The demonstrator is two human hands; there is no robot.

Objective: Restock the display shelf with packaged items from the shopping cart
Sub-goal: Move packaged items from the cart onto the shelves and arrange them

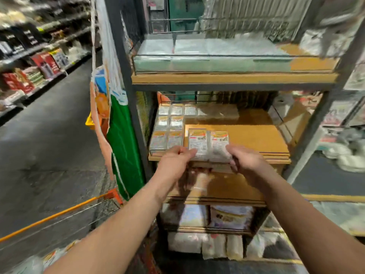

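Two clear packets with orange-yellow tops (208,144) lie side by side at the front of the wooden middle shelf (256,139). My left hand (174,162) pinches the near left corner of the pair, and my right hand (244,158) grips the near right corner. Left of them on the same shelf lie several matching packets (167,125) in rows running to the back. The orange-rimmed shopping cart (59,214) shows at the lower left, with packaged items (49,258) blurred inside it.
A dark metal upright (128,95) frames the shelf's left side, with a green and orange banner (118,135) hanging beside it. Pale flat packs (207,54) fill the upper shelf. White bags (205,246) sit on the lower shelves. An aisle floor and stocked shelves (39,64) lie to the left.
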